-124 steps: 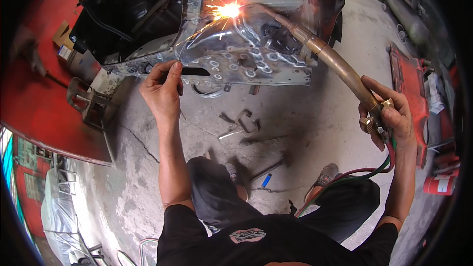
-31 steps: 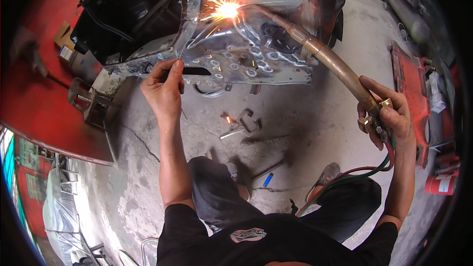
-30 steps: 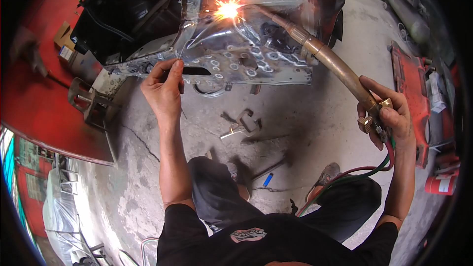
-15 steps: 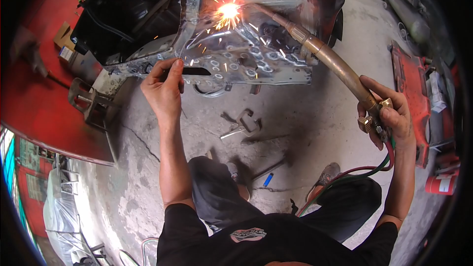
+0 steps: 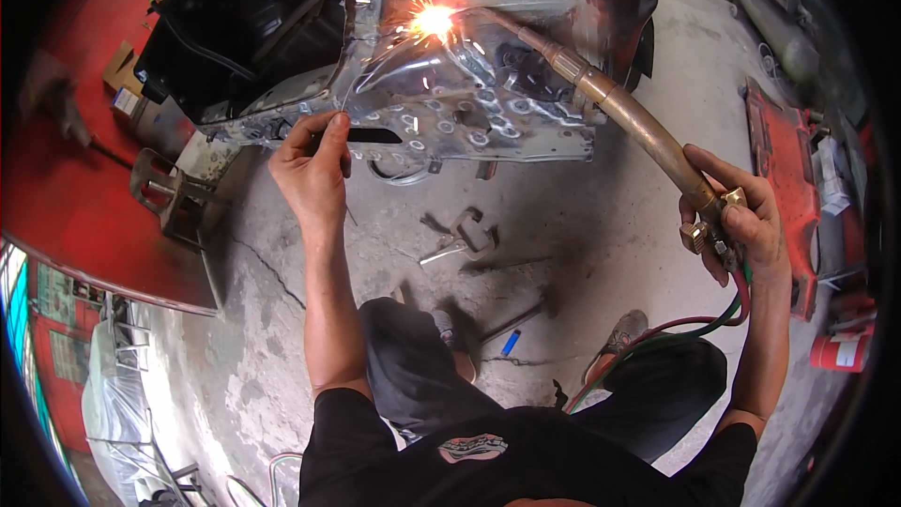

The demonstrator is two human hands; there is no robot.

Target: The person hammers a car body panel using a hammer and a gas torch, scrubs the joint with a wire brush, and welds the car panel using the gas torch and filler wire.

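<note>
The thumb and fingertips of the left hand (image 5: 313, 161) are pressed together, and a thin rod (image 5: 347, 96) is pinched between them at the near edge of the car body (image 5: 526, 136). The rod is directed up towards a bright glow (image 5: 435, 21) on the car body; its far end is lost in glare, so contact cannot be confirmed. The fingers of the right hand (image 5: 755, 221) are curled around the rear of a brass torch (image 5: 648, 130), with valve knobs (image 5: 694, 237) exposed beside them. The torch is held at a slant, its handle to the right of the car body and its narrow nozzle brought over the metal to the glow. Sparks are scattered from the glow. Red and green hoses (image 5: 744, 299) are led down from the handle.

A wire coil (image 5: 402, 178) is seen just below the car body's near edge. In front of the car body, a metal clamp (image 5: 481, 240), a dark hammer-like tool (image 5: 502, 324) and a small blue object (image 5: 511, 343) are laid on the floor (image 5: 601, 244). A red panel (image 5: 103, 235) is located to the car body's left; a grey cylinder (image 5: 770, 28) and a red tray-like piece (image 5: 781, 207) are noted well to its right.
</note>
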